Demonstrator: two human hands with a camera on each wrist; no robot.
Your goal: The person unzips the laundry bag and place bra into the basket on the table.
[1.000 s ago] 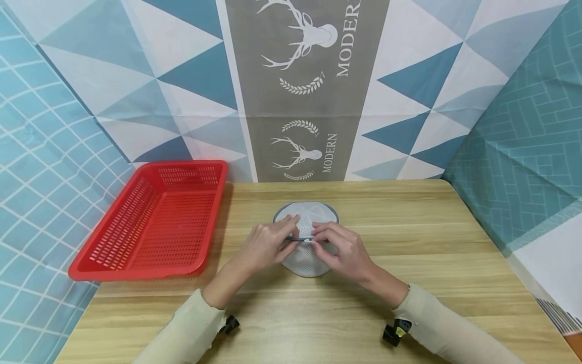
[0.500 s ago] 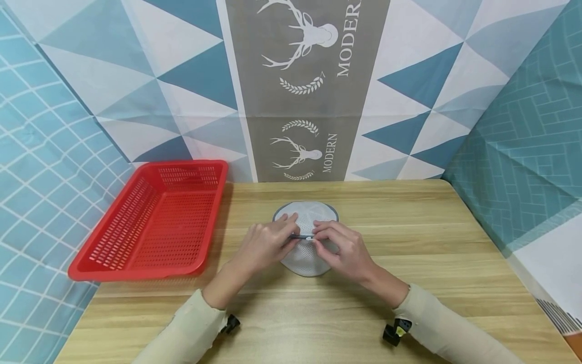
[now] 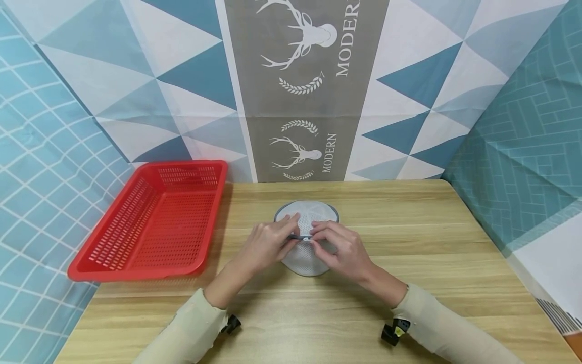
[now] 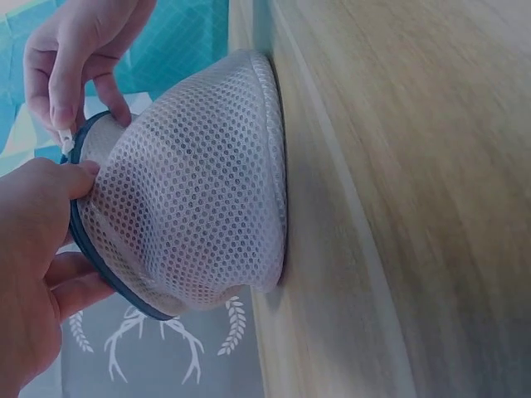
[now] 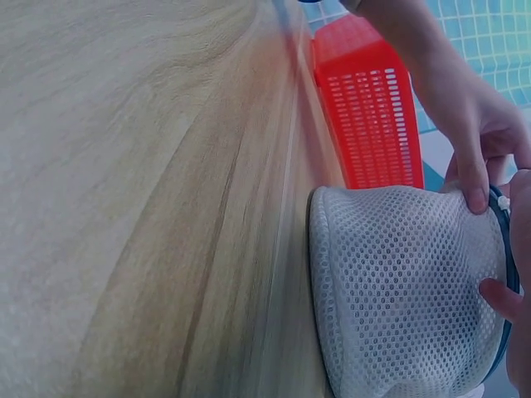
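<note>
A white mesh laundry bag [image 4: 199, 178] with dark blue-grey zipper trim stands on its base on the wooden table, its zipped top edge raised. My left hand [image 3: 267, 241] pinches that edge between thumb and fingers, left of the zipper's middle. Opposite it, my right hand [image 3: 344, 248] pinches the edge at the small white zipper pull [image 4: 68, 141]. Both hands are close together over the bag, hiding part of its top in the head view. From the right wrist, the left thumb shows pressed on the mesh just below the trim.
A red perforated plastic basket [image 3: 208, 247] stands to the left on the wooden table [image 3: 400, 222]. Behind the table hangs a patterned cloth [image 3: 313, 101] with deer prints; tiled-pattern cloths close off both sides.
Both hands keep their hold on the bag's zipped edge at nearly the same spot. Only slight shifts of the edge and zipper pull show between the hands.
</note>
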